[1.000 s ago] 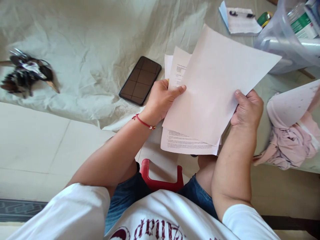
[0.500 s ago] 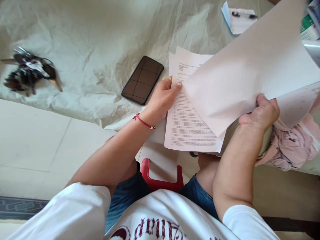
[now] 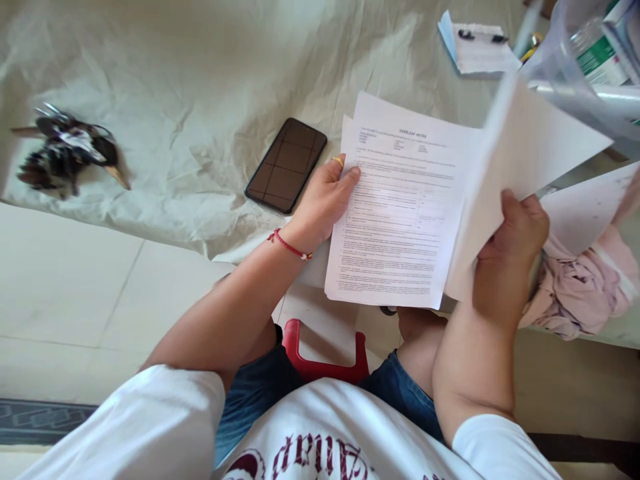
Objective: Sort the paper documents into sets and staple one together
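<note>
Printed sheets (image 3: 395,220) were pinched at their left edge by the left hand (image 3: 323,203), above the table edge. A blank sheet (image 3: 520,167) was gripped by the right hand (image 3: 515,243), tilted up to the right; phone (image 3: 286,165) lay nearby on the cloth (image 3: 200,80).

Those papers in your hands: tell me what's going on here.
A seated person is going through printed sheets over a cloth-covered table. The left hand pins the printed stack at its left edge, thumb on the top page. The right hand holds a blank-backed sheet lifted off to the right. A dark phone lies just left of the stack, a key bunch farther left, pink cloth at the right.
</note>
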`<state>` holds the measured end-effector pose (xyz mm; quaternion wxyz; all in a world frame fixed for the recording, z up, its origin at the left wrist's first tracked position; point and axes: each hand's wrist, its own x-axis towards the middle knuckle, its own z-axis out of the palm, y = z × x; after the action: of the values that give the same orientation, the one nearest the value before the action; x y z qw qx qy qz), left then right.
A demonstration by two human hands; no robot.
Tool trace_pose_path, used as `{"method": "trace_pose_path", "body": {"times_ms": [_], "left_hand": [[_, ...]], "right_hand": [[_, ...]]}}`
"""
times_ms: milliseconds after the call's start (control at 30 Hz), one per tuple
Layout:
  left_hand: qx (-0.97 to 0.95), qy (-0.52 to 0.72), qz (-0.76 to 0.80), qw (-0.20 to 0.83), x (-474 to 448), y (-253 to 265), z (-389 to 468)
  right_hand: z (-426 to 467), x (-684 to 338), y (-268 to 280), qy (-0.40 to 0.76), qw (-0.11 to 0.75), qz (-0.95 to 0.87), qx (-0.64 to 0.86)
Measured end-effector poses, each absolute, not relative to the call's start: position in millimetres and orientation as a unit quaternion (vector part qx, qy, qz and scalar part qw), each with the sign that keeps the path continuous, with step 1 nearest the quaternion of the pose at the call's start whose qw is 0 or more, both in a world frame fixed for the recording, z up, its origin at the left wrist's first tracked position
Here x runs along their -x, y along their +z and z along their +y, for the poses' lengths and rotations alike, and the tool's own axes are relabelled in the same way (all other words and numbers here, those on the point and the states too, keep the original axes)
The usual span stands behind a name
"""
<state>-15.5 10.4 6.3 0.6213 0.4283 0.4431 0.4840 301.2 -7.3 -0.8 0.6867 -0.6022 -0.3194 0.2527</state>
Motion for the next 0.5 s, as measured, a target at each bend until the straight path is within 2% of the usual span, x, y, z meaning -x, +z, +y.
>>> {"method": "trace_pose_path", "body": {"times_ms": [167, 500], "left_hand": [[-0.414, 0.483, 0.436, 0.637, 17, 1, 14], [-0.405, 0.461, 0.475, 0.631, 17, -5, 14]], "right_hand": [[-11, -308, 1, 0.184, 0.613, -0.400, 0.656], [-42, -307, 10, 0.214, 0.536, -0.456, 0.678]]}}
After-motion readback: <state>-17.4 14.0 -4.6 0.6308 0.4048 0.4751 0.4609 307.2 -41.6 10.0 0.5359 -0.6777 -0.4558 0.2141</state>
